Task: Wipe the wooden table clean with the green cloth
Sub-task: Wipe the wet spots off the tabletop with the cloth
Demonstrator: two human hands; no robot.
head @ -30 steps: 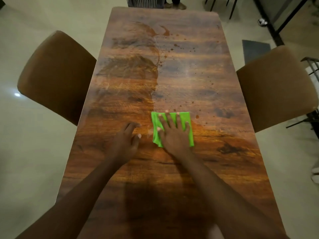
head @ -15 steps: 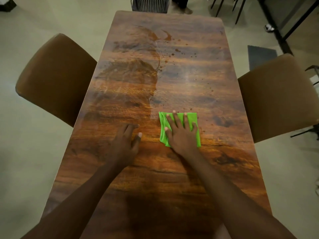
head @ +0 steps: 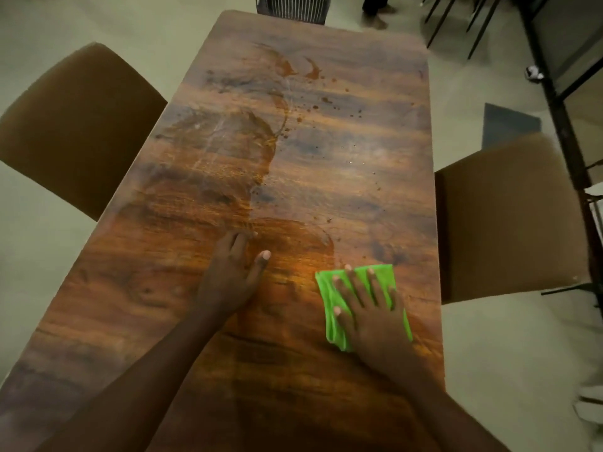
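The long wooden table [head: 359, 151] runs away from me, with dark wet smears on its left half and small droplets across the far right. A folded green cloth [head: 332, 308] lies flat near the table's right edge. My right hand [head: 372, 311] presses down on it with fingers spread, covering most of it. My left hand [head: 233, 272] rests flat on the bare wood to the left of the cloth, holding nothing.
A brown padded chair [head: 78, 125] stands at the left side and another brown chair [head: 509, 216] at the right. A slatted chair back [head: 292, 6] is at the far end. Dark metal frame legs [head: 554, 102] and a grey mat [head: 509, 125] are at right.
My right hand has slid the green cloth to the right and nearer to me, towards the table's right edge. A fresh wet patch shows where it was. My left hand stayed put.
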